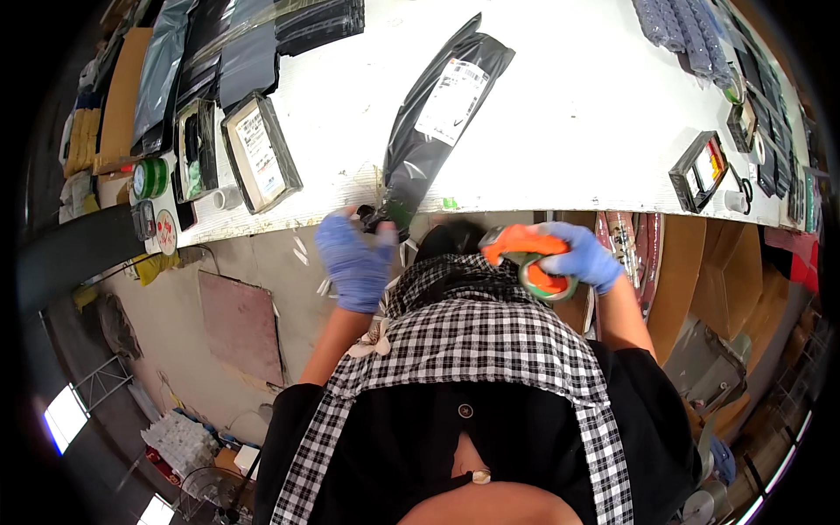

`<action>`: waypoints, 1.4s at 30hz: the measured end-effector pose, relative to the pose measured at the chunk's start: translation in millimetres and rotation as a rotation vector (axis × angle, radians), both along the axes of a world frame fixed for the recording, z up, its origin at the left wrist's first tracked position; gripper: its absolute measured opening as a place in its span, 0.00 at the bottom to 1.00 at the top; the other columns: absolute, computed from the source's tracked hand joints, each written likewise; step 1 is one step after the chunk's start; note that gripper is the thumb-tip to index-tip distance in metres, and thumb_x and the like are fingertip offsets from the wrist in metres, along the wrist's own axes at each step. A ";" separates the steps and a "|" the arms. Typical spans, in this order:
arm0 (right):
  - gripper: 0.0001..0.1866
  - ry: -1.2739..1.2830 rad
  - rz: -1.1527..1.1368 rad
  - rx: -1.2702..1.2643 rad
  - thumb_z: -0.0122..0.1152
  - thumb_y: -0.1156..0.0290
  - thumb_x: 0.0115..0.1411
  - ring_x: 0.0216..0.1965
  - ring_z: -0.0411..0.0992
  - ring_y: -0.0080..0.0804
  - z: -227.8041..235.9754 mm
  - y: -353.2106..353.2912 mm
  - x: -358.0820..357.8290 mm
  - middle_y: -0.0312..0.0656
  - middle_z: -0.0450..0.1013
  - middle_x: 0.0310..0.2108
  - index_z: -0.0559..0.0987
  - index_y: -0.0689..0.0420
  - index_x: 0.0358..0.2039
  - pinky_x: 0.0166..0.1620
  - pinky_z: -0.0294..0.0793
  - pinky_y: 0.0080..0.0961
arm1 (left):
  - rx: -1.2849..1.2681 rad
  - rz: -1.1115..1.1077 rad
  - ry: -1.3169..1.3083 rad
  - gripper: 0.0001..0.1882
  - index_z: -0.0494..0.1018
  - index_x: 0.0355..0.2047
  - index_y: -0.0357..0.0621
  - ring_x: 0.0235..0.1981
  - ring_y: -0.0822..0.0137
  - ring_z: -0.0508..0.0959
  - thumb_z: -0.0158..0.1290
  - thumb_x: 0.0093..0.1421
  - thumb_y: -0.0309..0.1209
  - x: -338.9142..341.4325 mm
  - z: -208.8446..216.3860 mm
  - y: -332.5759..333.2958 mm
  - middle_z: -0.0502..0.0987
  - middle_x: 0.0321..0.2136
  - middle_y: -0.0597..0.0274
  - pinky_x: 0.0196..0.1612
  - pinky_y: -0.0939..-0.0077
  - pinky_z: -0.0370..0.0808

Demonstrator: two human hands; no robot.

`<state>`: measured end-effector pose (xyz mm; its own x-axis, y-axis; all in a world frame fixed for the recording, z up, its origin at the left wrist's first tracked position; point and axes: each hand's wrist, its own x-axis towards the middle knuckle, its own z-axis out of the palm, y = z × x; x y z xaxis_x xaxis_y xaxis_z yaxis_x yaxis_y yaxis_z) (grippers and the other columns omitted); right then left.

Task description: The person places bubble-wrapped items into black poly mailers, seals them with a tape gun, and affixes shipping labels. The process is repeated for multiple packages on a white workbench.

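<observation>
A long black plastic mailing bag [416,162] with a white label [452,101] lies slantwise across the white table. Its near end is bunched up and hangs over the front edge. My left hand [354,262], in a blue glove, grips that gathered end between thumb and fingers. To the right, off the table's edge and in front of my checked apron, my right hand [582,256], gloved as well, is closed around an orange tape dispenser [525,241]. A roll of tape [549,284] with a green rim sits in the dispenser. Dispenser and bag are apart.
On the left of the table [560,131] are two label trays, one a framed tray [260,153], green tape rolls [150,178] and stacked black bags [249,61]. Bubble wrap [678,35], another tray [698,171] and scissors [745,194] lie right. Cardboard boxes [717,271] stand below.
</observation>
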<state>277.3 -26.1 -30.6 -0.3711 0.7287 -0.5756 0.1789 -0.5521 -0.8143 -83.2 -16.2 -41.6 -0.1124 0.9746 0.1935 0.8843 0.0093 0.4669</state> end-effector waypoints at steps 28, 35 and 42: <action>0.18 0.721 -0.647 0.678 0.61 0.61 0.63 0.40 0.74 0.24 181.7 384.6 86.9 0.39 0.76 0.41 0.73 0.57 0.49 0.47 0.75 0.17 | -0.258 -0.836 -0.888 0.31 0.59 0.65 0.42 0.63 0.58 0.63 0.50 0.67 0.43 75.7 54.8 211.5 0.62 0.62 0.53 0.61 0.62 0.65; 0.35 -1.125 -0.818 0.839 0.61 0.50 0.56 0.58 0.67 0.50 108.4 504.1 224.9 0.56 0.69 0.56 0.68 0.54 0.60 0.61 0.64 0.42 | -0.469 -0.272 -0.958 0.09 0.72 0.42 0.38 0.44 0.69 0.78 0.55 0.62 0.26 57.2 7.8 200.7 0.78 0.41 0.60 0.51 0.74 0.73; 0.44 -1.808 -0.342 0.315 0.70 0.51 0.45 0.56 0.70 0.49 -8.1 470.5 229.7 0.55 0.69 0.54 0.66 0.60 0.59 0.58 0.70 0.39 | -0.166 -0.179 -0.645 0.06 0.74 0.33 0.41 0.30 0.63 0.79 0.57 0.62 0.29 3.9 -29.0 244.7 0.78 0.27 0.58 0.36 0.74 0.75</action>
<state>507.0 444.4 -38.7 0.6248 0.7745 0.0990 0.7609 -0.6324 0.1452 -79.4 228.6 -70.7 0.0104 0.9999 -0.0110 0.4251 0.0055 0.9052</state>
